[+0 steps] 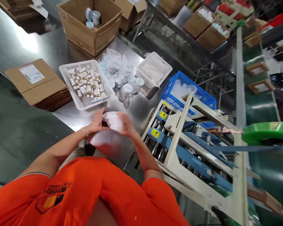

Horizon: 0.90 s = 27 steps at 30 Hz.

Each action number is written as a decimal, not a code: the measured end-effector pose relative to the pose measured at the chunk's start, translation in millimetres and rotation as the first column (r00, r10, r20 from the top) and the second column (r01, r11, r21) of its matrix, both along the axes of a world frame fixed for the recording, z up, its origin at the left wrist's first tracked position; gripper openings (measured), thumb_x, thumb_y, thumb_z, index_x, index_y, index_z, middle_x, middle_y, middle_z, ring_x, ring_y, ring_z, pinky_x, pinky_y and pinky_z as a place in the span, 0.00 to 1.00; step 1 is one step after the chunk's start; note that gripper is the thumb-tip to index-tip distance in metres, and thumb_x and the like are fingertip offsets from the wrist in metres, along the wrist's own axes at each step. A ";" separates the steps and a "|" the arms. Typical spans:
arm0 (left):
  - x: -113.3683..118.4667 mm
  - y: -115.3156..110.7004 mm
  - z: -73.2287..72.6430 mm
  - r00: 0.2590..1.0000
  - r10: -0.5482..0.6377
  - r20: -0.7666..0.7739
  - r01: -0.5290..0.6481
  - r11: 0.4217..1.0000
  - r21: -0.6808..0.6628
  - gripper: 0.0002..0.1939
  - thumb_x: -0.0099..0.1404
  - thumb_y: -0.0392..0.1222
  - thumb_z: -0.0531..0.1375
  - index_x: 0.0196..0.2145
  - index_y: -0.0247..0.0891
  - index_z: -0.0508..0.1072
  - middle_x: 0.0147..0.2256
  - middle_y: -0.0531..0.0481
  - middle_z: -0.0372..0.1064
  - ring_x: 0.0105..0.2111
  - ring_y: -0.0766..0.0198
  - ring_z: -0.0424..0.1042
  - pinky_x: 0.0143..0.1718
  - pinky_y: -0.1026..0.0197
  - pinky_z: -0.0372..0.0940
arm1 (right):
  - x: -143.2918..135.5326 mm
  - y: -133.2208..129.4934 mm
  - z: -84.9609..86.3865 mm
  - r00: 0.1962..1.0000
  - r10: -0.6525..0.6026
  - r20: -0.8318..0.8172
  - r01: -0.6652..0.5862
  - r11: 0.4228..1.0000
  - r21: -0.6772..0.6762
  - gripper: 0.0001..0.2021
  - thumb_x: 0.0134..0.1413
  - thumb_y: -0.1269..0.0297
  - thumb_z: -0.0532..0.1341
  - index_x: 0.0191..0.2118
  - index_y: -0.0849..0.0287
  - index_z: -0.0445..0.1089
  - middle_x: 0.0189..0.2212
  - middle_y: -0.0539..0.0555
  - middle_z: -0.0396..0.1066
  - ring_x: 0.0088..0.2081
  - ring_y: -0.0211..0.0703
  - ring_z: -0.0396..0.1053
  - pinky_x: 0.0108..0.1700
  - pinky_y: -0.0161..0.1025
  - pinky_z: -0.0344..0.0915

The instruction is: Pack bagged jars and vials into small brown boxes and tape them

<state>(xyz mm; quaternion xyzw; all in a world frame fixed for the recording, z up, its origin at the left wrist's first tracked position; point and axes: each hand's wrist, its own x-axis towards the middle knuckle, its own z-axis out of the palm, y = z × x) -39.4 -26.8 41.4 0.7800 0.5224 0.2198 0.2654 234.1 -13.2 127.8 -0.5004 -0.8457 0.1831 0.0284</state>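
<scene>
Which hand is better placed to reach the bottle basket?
Left, probably: the left hand is close by the bottle basket, while the right hand is farther off, though both hold the white bundle.

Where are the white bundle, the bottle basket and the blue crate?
White bundle [113, 121]: head view, middle of its visible top.
Bottle basket [97, 103]: head view, its near rim.
Blue crate [174, 101]: head view, its near wall.

The left forearm [67, 143] and the right forearm [145, 153] are bared, stretched forward and angled inward from bent elbows. The left hand [96, 121] and the right hand [126, 124] are brought near each other, almost level, palms turned inward. The fingers [100, 113] of the left are directed forward; those of the right are curved and pressed in from the opposite side.
</scene>
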 end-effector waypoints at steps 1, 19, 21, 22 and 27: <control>0.9 0.6 1.3 1.000 -0.015 0.015 0.015 1.000 -0.010 0.68 0.63 0.64 0.84 0.86 0.28 0.62 0.80 0.22 0.66 0.81 0.25 0.62 0.83 0.29 0.59 | -11.4 -5.1 0.6 0.998 0.008 0.059 -0.002 0.996 -0.085 0.53 0.60 0.62 0.84 0.87 0.58 0.67 0.83 0.71 0.69 0.76 0.72 0.72 0.77 0.60 0.77; 17.4 5.8 -8.6 0.964 -0.259 -0.052 0.264 0.955 0.133 0.28 0.76 0.53 0.75 0.68 0.45 0.86 0.70 0.34 0.80 0.76 0.27 0.68 0.80 0.20 0.55 | -97.0 74.0 55.9 0.922 0.122 0.368 0.032 0.922 -0.386 0.09 0.64 0.77 0.72 0.42 0.61 0.91 0.40 0.60 0.90 0.47 0.53 0.86 0.52 0.36 0.76; 18.8 5.4 -11.0 0.951 -0.302 -0.071 0.309 0.940 0.144 0.22 0.79 0.53 0.72 0.67 0.49 0.88 0.71 0.38 0.81 0.73 0.30 0.71 0.80 0.19 0.54 | -131.3 114.0 66.1 0.925 0.054 0.375 0.019 0.982 -0.187 0.16 0.75 0.76 0.65 0.55 0.63 0.91 0.51 0.64 0.91 0.56 0.54 0.86 0.59 0.37 0.76; 20.0 4.9 -11.8 0.943 -0.324 -0.081 0.333 0.932 0.142 0.20 0.81 0.53 0.70 0.67 0.52 0.89 0.71 0.40 0.82 0.72 0.32 0.72 0.81 0.19 0.54 | -155.6 133.1 65.2 0.934 0.022 0.355 0.015 0.995 -0.103 0.21 0.79 0.77 0.60 0.64 0.64 0.88 0.57 0.66 0.90 0.61 0.55 0.85 0.64 0.39 0.75; 33.2 2.8 -15.5 0.935 -0.340 -0.104 0.354 0.916 0.191 0.17 0.79 0.49 0.69 0.60 0.53 0.93 0.68 0.41 0.86 0.75 0.33 0.73 0.82 0.23 0.58 | -292.8 184.5 12.5 0.921 0.084 0.380 -0.066 0.996 -0.061 0.30 0.82 0.74 0.66 0.82 0.70 0.66 0.66 0.72 0.83 0.60 0.53 0.83 0.62 0.40 0.77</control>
